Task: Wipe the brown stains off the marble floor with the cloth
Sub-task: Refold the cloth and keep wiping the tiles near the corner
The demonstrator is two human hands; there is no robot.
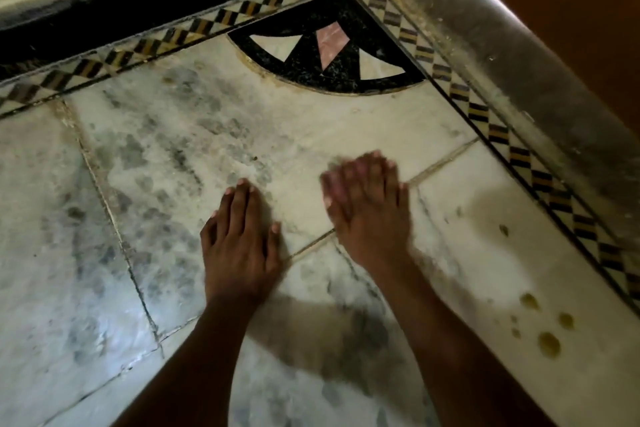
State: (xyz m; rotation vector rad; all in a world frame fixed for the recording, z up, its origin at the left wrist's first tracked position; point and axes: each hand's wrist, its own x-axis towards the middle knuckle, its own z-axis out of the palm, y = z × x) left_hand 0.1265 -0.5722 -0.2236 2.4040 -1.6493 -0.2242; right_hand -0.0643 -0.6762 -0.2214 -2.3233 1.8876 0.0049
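Brown stains (549, 343) clustered right of and nearer than the right hand (367, 215), well apart, untouched. Left hand (239, 246) flat on marble floor (180, 135), fingers straight; right hand blurred, fingers extended, gripping nothing. Cloth nowhere visible. Best fetched first, then pressed flat and rubbed over each spot.

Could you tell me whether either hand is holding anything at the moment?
Nothing visible: the left hand lies flat on the floor; the right hand is blurred, fingers straight, no cloth showing.
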